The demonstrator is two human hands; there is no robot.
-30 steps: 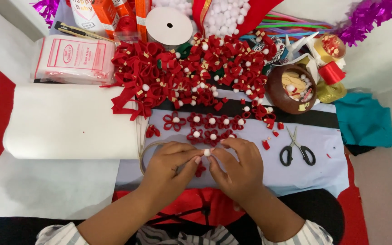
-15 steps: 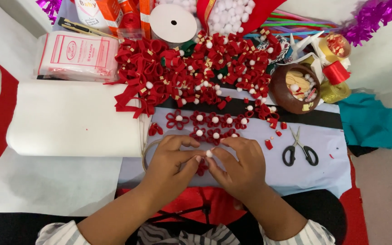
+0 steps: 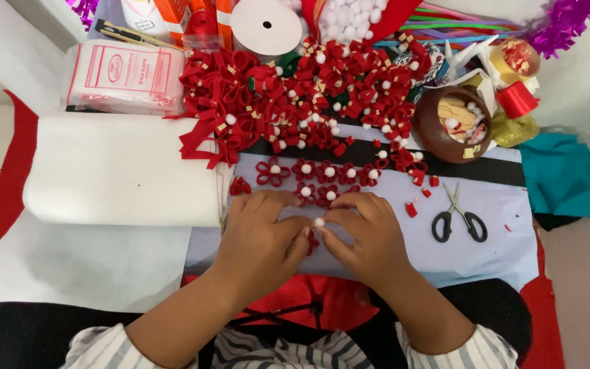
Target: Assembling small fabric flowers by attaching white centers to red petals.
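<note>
The left hand and the right hand meet over the pale blue sheet, and their fingertips come together around a small white pompom. The pompom sits exactly between the two hands, pinched by the thumb and first fingers of each side, so both hands are closed narrowly on it. Just under the pompom a piece of red felt flower shows between the thumbs; most of it is covered by the fingers, so its shape cannot be told. Just above the knuckles lies a row of finished red flowers with white centres, close to the hands but not touching them. A bigger heap of red felt flowers fills the area behind that row. To the right of the right hand, apart from it, the black-handled scissors lie with blades closed on the sheet, with some small red scraps near them. Left of the left hand is a thick white roll; a thin ring-shaped thing at its end is half hidden by the left hand. A brown bowl with small pieces stands further back on the right. The upper things are cut off by the picture's edge.
</note>
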